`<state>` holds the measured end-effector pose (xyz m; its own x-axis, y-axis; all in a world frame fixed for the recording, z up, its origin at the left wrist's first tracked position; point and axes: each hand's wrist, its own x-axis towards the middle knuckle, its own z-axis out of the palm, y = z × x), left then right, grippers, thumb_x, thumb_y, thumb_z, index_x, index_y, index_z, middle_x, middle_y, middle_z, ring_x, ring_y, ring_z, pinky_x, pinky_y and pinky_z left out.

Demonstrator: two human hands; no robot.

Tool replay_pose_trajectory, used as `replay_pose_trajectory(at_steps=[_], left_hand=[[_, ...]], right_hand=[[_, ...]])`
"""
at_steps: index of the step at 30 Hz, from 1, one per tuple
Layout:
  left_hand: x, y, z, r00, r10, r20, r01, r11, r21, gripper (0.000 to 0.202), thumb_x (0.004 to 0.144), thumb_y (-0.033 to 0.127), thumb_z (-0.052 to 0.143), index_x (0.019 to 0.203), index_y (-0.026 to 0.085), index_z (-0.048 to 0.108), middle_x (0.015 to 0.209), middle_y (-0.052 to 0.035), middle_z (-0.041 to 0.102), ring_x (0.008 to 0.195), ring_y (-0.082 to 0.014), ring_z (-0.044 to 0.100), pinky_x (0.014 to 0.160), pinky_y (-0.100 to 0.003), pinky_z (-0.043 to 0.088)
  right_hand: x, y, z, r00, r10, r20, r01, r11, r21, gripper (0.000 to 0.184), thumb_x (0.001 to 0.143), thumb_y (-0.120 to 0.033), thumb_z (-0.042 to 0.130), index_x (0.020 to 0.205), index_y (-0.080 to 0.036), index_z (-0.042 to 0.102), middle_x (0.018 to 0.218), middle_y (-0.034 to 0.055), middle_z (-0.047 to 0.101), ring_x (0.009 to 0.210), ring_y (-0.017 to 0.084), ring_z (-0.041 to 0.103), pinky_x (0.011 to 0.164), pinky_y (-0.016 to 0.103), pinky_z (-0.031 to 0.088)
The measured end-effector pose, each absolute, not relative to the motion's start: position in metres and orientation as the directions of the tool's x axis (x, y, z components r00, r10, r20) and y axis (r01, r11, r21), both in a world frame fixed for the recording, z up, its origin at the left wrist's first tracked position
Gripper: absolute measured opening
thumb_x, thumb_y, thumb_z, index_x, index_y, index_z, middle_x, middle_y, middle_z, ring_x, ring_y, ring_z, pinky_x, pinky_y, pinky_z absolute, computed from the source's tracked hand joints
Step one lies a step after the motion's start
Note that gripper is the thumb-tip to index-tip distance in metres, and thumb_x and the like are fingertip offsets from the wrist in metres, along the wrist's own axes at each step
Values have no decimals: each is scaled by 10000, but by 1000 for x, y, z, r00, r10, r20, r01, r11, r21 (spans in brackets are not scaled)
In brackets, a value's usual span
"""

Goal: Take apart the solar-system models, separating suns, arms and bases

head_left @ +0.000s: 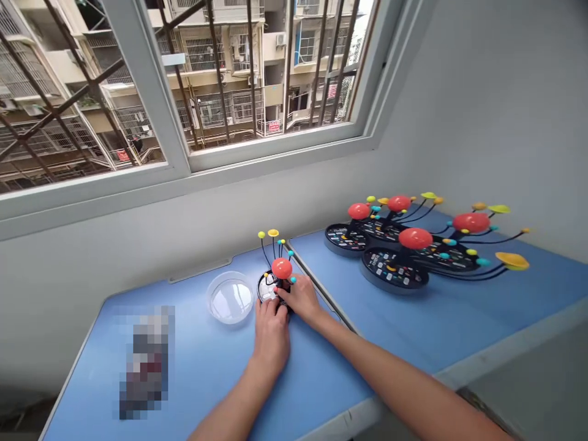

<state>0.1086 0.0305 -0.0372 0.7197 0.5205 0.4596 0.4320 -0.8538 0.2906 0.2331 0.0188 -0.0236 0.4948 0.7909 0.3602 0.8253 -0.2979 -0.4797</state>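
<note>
A small solar system model stands upright before me, with a red ball (pixel 282 267) in the middle and little yellow, orange and blue planets on thin black arms. Its round dark base (pixel 265 283) lies on the blue table. At the near rim, my left hand (pixel 272 331) has its fingers closed on the base. From the right, my right hand (pixel 301 298) grips the model low down, under the red ball, its thumb close to a tiny red planet. What its other fingers touch is hidden. Left of the model is a round clear plastic cover (pixel 230 298), lying flat.
Several similar models with red balls, one at the front (pixel 415 239), stand on the blue table (pixel 463 324) at right. A blurred-out item (pixel 144 364) lies at left. Behind the table are a wall and a barred window (pixel 248 73).
</note>
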Motion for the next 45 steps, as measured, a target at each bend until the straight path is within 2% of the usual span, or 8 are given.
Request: replay_pose_trajectory(at_steps=[4, 16, 21, 26, 32, 36, 40, 45], left_hand=[[109, 34, -43, 719, 487, 496, 409, -874, 264, 229, 827, 82, 399, 872, 178, 602, 1107, -107, 582, 1014, -246, 528, 905, -527, 412], [98, 39, -39, 817, 438, 375, 379, -898, 223, 304, 775, -12, 367, 796, 173, 608, 1046, -90, 631, 1027, -230, 531, 966, -510, 389], [93, 38, -29, 810, 475, 344, 338, -857, 389, 224, 763, 33, 440, 793, 169, 615, 1049, -88, 638, 1028, -231, 535, 981, -502, 371], [94, 34, -27, 678, 603, 420, 255, -729, 636, 114, 723, 118, 531, 734, 189, 619, 936, -62, 665, 934, -211, 571, 1031, -500, 289], [112, 28, -20, 417, 866, 276, 252, -402, 880, 350, 653, 83, 536, 989, 173, 573, 1002, -80, 629, 959, -221, 549, 852, -387, 435], [126, 32, -7, 392, 910, 136, 142, -205, 968, 474, 600, 89, 594, 1063, 176, 538, 1049, -73, 613, 943, -200, 555, 822, -318, 424], [139, 38, -4, 466, 880, 97, 101, -162, 982, 348, 592, 87, 598, 928, 176, 611, 840, -18, 651, 758, -160, 555, 705, -257, 406], [154, 43, -15, 458, 879, 133, 153, -225, 962, 112, 685, 190, 527, 635, 167, 624, 537, 34, 510, 561, -121, 436, 550, -222, 315]], right_hand=[[233, 19, -27, 472, 798, 374, 838, -274, -472, 132, 743, -250, 499, 635, -190, 544, 657, 26, 617, 678, 180, 565, 666, 282, 333], [229, 9, -30, 442, 825, 352, 841, -246, -482, 107, 748, -234, 487, 659, -192, 528, 636, 25, 606, 647, 185, 566, 615, 268, 351], [244, -9, -20, 382, 890, 249, 767, -155, -623, 101, 709, -208, 481, 751, -192, 571, 678, 17, 629, 624, 167, 564, 595, 259, 403], [264, -30, 30, 522, 803, 288, 655, -161, -738, 195, 767, -300, 433, 801, -202, 598, 754, 30, 648, 629, 155, 563, 615, 267, 442], [262, -16, 82, 165, 956, 243, 771, 28, -636, 366, 707, -375, 589, 1048, -242, 577, 1011, 31, 613, 632, 126, 546, 638, 265, 451], [260, 0, 84, -1, 994, 108, 842, 59, -535, 454, 643, -299, 648, 1089, -274, 567, 937, 10, 628, 733, 160, 561, 664, 261, 432], [257, 3, 89, -20, 998, 54, 888, 42, -457, 308, 652, -238, 579, 959, -256, 581, 751, -18, 613, 674, 155, 541, 584, 230, 392], [255, 0, 88, 62, 994, 86, 933, -27, -358, 237, 614, -184, 530, 846, -215, 571, 644, -14, 572, 595, 143, 500, 525, 220, 353]])
